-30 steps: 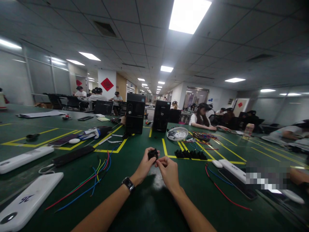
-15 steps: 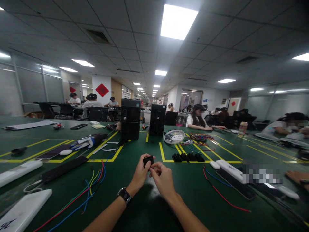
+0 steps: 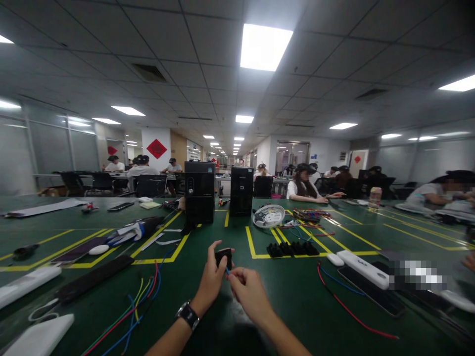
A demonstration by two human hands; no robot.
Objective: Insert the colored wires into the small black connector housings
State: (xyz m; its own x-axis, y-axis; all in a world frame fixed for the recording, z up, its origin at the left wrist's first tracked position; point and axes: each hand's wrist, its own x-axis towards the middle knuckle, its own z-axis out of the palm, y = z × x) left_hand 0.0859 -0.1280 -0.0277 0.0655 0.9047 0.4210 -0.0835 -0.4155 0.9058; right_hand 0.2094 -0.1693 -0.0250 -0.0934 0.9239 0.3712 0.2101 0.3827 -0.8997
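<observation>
My left hand (image 3: pixel 211 271), with a watch on its wrist, is closed around a small black block-like part (image 3: pixel 224 257). Its exact kind is too small to make out. Close beside it, my right hand (image 3: pixel 245 288) pinches a short blue wire (image 3: pixel 227 271), whose upper end meets the near side of the black part. Whether the wire is inside the part I cannot tell. Further off to the right lies a row of similar black parts (image 3: pixel 293 249). Loose red, blue, green and yellow wires (image 3: pixel 139 301) spread over the table on the left.
Two black computer towers (image 3: pixel 200 193) stand at the back. A white basket (image 3: pixel 268 216) and a bundle of coloured wires (image 3: pixel 309 215) lie right of them. Red and blue wires (image 3: pixel 351 307), a white power bank (image 3: pixel 363 269) and a phone (image 3: pixel 371 289) lie to the right. People sit beyond.
The black part is tilted more upright in my left hand, and the blue wire now shows at my right fingertips. My view has tipped slightly upward.
</observation>
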